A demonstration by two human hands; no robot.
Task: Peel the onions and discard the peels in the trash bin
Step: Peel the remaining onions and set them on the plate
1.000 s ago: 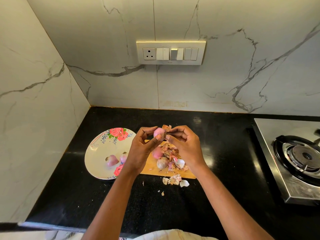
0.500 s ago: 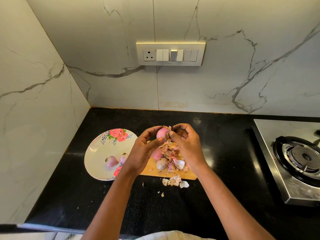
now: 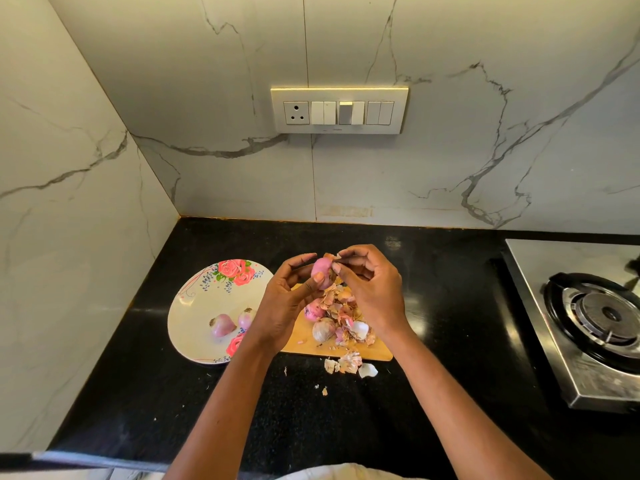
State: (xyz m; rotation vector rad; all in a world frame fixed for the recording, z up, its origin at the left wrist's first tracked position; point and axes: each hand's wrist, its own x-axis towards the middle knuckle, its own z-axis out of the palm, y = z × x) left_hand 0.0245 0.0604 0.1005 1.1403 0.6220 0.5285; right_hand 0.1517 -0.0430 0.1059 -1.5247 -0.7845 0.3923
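While left hand [image 3: 287,303] grips pink onion [image 3: 321,269] at frame centre, right hand [image 3: 372,289] pinches loose peel [image 3: 333,258] at its top. Both raised above wooden cutting board [image 3: 304,344] on black counter [image 3: 433,289]. Peel heap [image 3: 341,311] plus two unpeeled onions [image 3: 323,329] on board. Floral plate [image 3: 194,306], left of board, carries two peeled onions [image 3: 221,324]. Stove burner [image 3: 602,313] at right edge.
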